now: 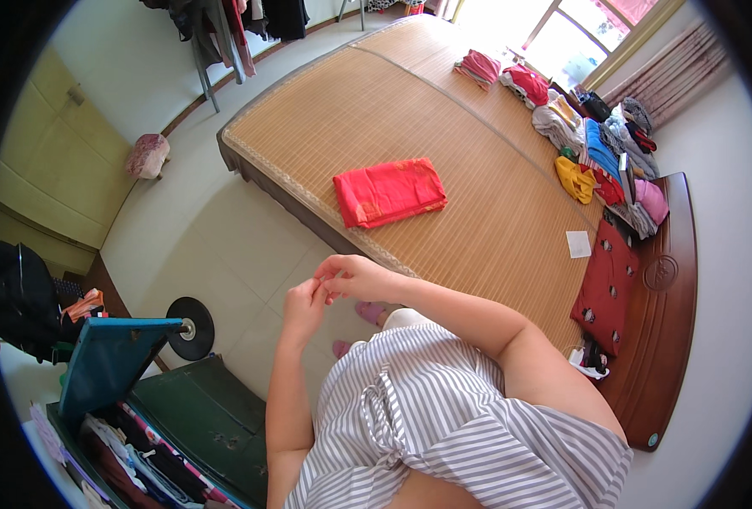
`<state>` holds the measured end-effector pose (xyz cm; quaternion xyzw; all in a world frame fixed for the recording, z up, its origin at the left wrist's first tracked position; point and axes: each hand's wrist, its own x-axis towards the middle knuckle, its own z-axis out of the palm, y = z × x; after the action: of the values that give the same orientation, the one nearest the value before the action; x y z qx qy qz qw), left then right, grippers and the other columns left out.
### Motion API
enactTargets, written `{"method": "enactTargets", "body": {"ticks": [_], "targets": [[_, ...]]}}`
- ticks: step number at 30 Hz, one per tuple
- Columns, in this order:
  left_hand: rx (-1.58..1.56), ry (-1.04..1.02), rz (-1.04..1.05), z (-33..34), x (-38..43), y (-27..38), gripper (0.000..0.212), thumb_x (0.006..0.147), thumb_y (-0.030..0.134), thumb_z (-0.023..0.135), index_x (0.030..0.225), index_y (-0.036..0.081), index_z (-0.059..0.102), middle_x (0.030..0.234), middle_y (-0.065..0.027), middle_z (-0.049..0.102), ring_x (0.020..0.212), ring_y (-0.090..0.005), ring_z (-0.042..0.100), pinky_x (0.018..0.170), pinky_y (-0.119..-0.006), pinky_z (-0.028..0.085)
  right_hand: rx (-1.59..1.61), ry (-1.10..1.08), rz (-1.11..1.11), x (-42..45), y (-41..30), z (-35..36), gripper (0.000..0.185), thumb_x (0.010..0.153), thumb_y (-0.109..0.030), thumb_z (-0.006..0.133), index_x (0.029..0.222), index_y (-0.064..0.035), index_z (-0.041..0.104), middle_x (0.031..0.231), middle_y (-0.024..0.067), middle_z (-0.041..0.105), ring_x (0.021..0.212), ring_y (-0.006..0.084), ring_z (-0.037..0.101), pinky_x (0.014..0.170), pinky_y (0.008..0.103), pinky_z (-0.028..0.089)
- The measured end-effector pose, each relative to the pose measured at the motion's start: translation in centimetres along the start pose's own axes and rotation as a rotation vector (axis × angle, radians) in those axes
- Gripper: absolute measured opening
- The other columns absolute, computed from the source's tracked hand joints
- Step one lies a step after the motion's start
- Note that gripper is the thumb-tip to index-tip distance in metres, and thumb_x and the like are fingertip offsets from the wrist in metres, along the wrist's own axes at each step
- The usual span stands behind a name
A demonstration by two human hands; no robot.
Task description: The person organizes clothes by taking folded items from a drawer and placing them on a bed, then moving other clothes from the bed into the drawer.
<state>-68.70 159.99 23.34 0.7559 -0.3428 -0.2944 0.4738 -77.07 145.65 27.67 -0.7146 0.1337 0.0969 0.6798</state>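
My left hand (304, 305) and my right hand (355, 278) meet at the fingertips in front of my body, above the floor beside the bed. The fingers of both are bent, and whether something small is pinched between them cannot be made out. Beyond them, a folded red cloth with gold patterning (390, 192) lies near the edge of the bed, apart from both hands. It rests flat on a woven bamboo mat (477, 210) that covers the bed.
Piled clothes (557, 124) line the far right of the bed. A red pillow (608, 286) leans by the wooden headboard (662, 318). At lower left stands an open dark-green chest (204, 407) holding clothes, its blue lid (118, 356) raised near a black disc (191, 327). A small stool (148, 156) stands by the door.
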Motion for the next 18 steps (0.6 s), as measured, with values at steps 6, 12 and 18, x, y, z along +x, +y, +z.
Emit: {"method": "enactTargets", "body": {"ticks": [6,12,18], "targets": [[0.006,0.09,0.029,-1.0,-0.5,-0.6,0.022,0.087,0.018,0.053,0.083,-0.002,0.061,0.067,-0.0109,0.062,0.057,-0.0163,0.058,0.053,-0.029,0.043,-0.038,-0.051,0.012,1.3,-0.3,0.4,0.026,0.085,-0.015,0.053,0.105,-0.0001,0.055,0.093,0.007,0.06,0.083,0.014,0.06,0.072,0.0277,0.048],[0.008,0.054,0.012,-2.9,-0.6,-0.9,0.025,0.087,0.021,0.055,0.09,-0.003,0.062,0.075,-0.0124,0.064,0.063,-0.0163,0.059,0.057,-0.029,0.044,0.037,-0.04,0.091,2.5,-0.3,1.0,0.026,0.082,-0.014,0.054,0.104,-0.0004,0.058,0.094,0.0077,0.061,0.085,0.014,0.06,0.072,0.0276,0.049],[-0.049,0.057,-0.034,-5.3,1.4,-3.1,0.025,0.085,0.021,0.055,0.09,-0.002,0.062,0.078,-0.015,0.063,0.066,-0.0194,0.06,0.06,-0.031,0.045,0.067,-0.12,0.144,6.6,-0.8,1.5,0.026,0.086,-0.018,0.056,0.106,-0.0025,0.058,0.098,0.0054,0.06,0.088,0.0126,0.058,0.077,0.027,0.048]]}}
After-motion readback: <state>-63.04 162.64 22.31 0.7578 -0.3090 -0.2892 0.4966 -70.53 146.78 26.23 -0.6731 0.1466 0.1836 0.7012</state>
